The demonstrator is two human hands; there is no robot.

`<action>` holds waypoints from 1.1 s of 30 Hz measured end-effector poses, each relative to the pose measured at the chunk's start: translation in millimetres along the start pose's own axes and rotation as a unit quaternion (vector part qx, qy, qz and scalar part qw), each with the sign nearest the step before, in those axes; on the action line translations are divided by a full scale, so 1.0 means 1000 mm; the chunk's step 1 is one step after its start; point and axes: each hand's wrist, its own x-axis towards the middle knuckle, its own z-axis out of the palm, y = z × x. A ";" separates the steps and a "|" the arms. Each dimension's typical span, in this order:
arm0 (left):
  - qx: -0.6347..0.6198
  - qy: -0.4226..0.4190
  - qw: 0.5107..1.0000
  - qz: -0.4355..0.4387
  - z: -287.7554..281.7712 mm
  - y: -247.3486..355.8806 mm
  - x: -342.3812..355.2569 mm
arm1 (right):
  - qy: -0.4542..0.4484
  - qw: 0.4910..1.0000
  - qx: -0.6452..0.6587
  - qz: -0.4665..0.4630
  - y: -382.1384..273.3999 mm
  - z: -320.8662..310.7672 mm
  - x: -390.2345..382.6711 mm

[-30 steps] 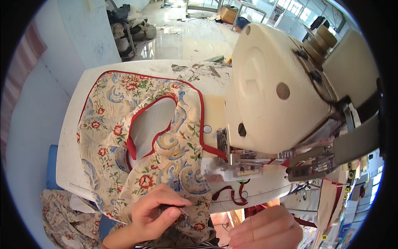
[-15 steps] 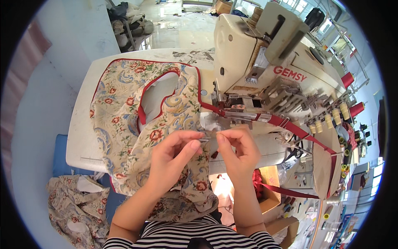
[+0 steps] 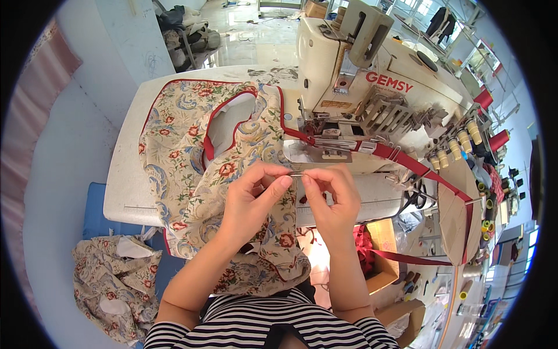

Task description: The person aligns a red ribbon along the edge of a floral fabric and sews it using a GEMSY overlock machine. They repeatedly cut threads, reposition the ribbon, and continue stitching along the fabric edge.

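My left hand [image 3: 253, 200] and my right hand [image 3: 328, 203] meet above a floral fabric piece [image 3: 174, 151] with red binding and an oval opening. Both have fingertips pinched on a small thin metal piece [image 3: 296, 174], too small to identify. The fabric's bound edge runs into the metal guides of a cream sewing machine [image 3: 325, 58], and a red binding strip [image 3: 395, 155] feeds in from the right. The fabric's lower part hangs over the table edge toward my body.
The white table [image 3: 125, 198] carries the machine, with thread cones [image 3: 465, 139] at its right. A second floral piece [image 3: 110, 291] lies on a blue surface at lower left. A cardboard box [image 3: 381, 273] holds red strips. Dark bundles [image 3: 180, 35] sit by the wall behind.
My right hand has risen from low right to meet my left hand, and both moved up over the fabric. The camera view has also shifted, showing more of the machine and my body.
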 end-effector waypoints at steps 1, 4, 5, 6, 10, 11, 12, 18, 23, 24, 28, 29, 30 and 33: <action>0.002 -0.001 1.000 0.003 0.001 -0.001 0.000 | 0.000 1.000 0.000 0.003 0.000 -0.001 0.000; 0.011 0.002 1.000 0.012 0.002 -0.002 0.001 | 0.000 1.000 0.001 0.005 0.000 -0.001 0.000; 0.014 0.004 1.000 0.014 0.002 -0.002 0.001 | 0.000 1.000 0.000 0.003 0.000 -0.001 0.000; 0.018 0.006 1.000 0.016 0.003 -0.003 0.001 | 0.000 1.000 -0.002 0.002 0.001 -0.002 0.000; 0.018 0.002 1.000 0.013 0.003 -0.002 0.002 | 0.000 1.000 -0.004 -0.003 0.001 -0.002 0.000; 0.015 0.001 1.000 0.012 0.003 -0.002 0.003 | 0.000 1.000 -0.004 -0.004 0.001 -0.002 0.000; 0.011 0.001 1.000 0.011 0.003 -0.002 0.003 | 0.001 1.000 -0.005 -0.004 0.001 -0.001 0.000; 0.022 -0.003 1.000 0.008 0.003 -0.001 0.004 | -0.003 1.000 -0.009 0.000 0.002 -0.002 0.000; 0.011 -0.010 1.000 -0.016 0.003 0.000 0.004 | -0.001 1.000 -0.007 -0.005 0.003 -0.001 0.000; 0.011 -0.010 1.000 -0.019 0.003 0.000 0.005 | -0.001 1.000 -0.008 -0.007 0.003 -0.001 0.000; 0.016 -0.013 0.999 -0.027 0.004 0.002 0.005 | -0.001 1.000 -0.006 -0.005 0.003 -0.001 0.001; 0.013 -0.013 0.999 -0.029 0.004 0.002 0.005 | -0.002 1.000 -0.007 -0.005 0.002 -0.001 0.001; 0.011 -0.014 0.999 -0.031 0.004 0.002 0.005 | -0.002 1.000 -0.008 -0.006 0.002 -0.001 0.001; 0.014 -0.017 0.999 -0.041 0.004 0.003 0.006 | 0.000 1.000 -0.010 -0.006 0.005 -0.002 0.000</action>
